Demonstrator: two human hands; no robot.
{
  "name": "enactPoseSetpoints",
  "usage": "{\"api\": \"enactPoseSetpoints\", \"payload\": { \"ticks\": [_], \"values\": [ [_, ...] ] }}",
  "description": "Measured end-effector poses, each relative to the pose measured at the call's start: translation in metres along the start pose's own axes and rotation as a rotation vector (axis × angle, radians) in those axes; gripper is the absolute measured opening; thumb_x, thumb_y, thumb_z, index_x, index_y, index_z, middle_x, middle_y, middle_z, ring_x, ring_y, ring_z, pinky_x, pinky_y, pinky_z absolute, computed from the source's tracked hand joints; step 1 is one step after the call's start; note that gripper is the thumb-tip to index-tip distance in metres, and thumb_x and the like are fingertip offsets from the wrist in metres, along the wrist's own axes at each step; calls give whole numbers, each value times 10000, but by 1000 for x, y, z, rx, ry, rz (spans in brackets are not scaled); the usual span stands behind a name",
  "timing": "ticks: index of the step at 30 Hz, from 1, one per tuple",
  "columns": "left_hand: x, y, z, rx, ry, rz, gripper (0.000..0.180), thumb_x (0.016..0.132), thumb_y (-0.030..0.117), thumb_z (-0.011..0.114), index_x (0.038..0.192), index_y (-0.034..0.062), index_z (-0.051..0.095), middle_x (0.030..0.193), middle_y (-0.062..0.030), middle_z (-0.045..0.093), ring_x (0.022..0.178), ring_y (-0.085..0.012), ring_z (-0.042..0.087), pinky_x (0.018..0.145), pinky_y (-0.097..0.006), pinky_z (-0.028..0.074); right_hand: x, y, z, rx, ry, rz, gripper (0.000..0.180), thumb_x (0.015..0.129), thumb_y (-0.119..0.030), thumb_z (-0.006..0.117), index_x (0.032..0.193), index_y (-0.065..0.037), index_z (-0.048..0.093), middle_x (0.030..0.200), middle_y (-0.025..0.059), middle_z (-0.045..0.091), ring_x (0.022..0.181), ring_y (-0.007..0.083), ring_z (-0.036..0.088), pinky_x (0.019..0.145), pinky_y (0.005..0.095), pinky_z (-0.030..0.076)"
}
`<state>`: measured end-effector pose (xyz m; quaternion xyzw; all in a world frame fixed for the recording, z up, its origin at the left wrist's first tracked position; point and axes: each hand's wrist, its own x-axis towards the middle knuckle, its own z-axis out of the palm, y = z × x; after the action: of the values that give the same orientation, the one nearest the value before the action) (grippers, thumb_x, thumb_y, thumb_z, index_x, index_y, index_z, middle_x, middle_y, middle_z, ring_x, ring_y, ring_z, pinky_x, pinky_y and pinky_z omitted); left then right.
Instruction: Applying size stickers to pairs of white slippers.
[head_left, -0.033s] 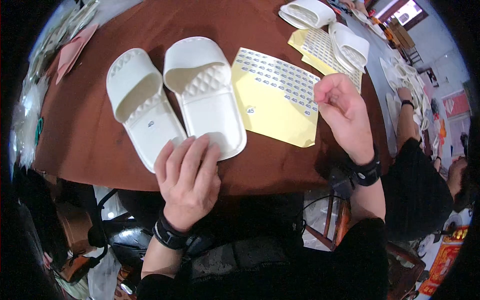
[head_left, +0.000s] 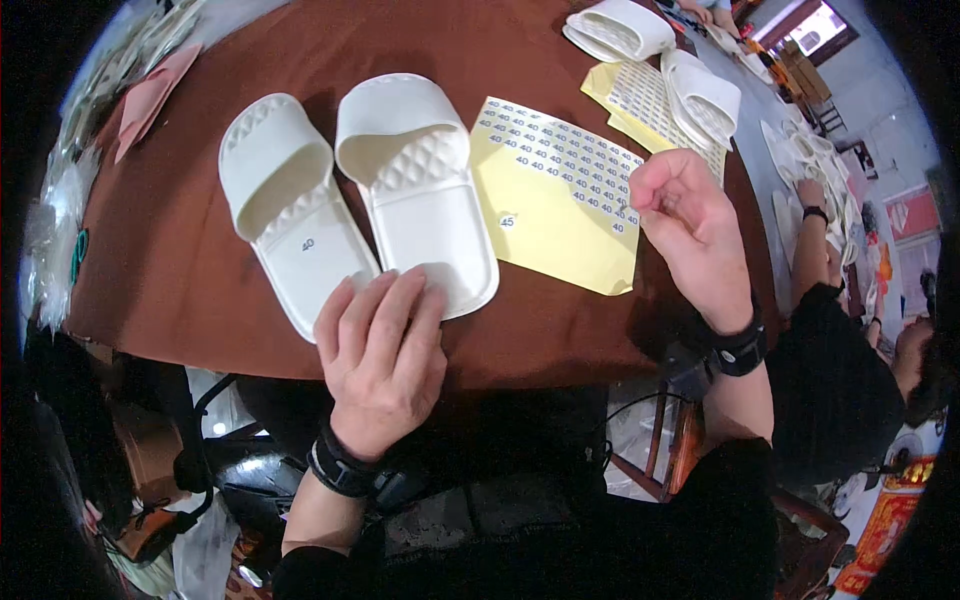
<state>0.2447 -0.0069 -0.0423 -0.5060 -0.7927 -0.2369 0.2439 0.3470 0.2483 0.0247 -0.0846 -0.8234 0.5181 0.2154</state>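
I'm looking at the right-hand white slipper [head_left: 420, 190] of a pair, lying flat on the brown table [head_left: 180, 270], heel end toward me near the table's front edge. Landmark for everything else = this slipper. It looks like moulded foam: light, a bit springy, smooth matte skin, not fragile. Best hold, imo, is pinching the sole edge at the heel or hooking under the strap; flat palm pressure is enough to pin it.

My left hand [head_left: 380, 360] lies palm-down over the heel end, fingers spread flat and touching the footbed, wrist bent back off the table edge. Nothing gripped, just pressing. Black wristband on the forearm.

My right hand [head_left: 690, 225] is up off the table, to the right of the slipper, fingers curled in with thumb and forefinger tips pinched together. Can't tell if a small sticker sits between them; too small to see.

Touching the slipper's left side: its twin, the left-hand white slipper [head_left: 290, 210], w/ a small size sticker [head_left: 307, 244] on the footbed. Just right of the slipper: a yellow sticker sheet [head_left: 555, 205], rows of little labels along its top part, one stray label lower down. Further right and back: a second yellow sheet [head_left: 635, 95] and more white slippers [head_left: 650, 60]. Far right, another person's arm [head_left: 815, 250].
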Motion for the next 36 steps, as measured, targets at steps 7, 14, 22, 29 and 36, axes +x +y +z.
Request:
{"api": "enactPoseSetpoints", "payload": {
  "ticks": [7,14,22,29,36],
  "values": [
    [0,-2,0,-29,61,8,345,702,101,624,1043,48,626,1127,-76,585,1028,-229,551,964,-425,357,24,-33,33,-48,-334,-39,277,741,104,412,981,-24,468,924,30,494,847,97,485,768,226,390],
    [-2,-1,-2,-59,75,-14,369,688,71,607,1057,58,605,1128,-68,577,1042,-233,545,966,-434,368,66,-24,77,-293,-426,-113,227,756,90,397,952,5,472,809,49,520,733,110,497,678,249,426],
    [-3,-3,-3,-113,93,-13,381,661,66,639,1039,38,610,1119,-72,574,1030,-234,547,949,-439,379,78,-20,92,-459,-458,-115,148,830,-32,493,974,5,490,819,180,598,788,338,601,702,390,473],
    [-4,-3,-5,-126,78,-17,381,669,73,640,1047,37,608,1119,-74,576,1023,-233,549,953,-433,379,77,-14,94,-432,-446,-102,163,814,-12,467,976,4,481,809,170,596,789,324,606,711,385,482],
    [-4,-3,-4,-122,86,-13,375,675,72,636,1048,37,608,1114,-72,577,1020,-233,549,953,-431,378,73,-12,92,-386,-406,-99,221,767,83,385,948,-1,481,805,54,533,729,125,509,698,261,437]
  ]
}}
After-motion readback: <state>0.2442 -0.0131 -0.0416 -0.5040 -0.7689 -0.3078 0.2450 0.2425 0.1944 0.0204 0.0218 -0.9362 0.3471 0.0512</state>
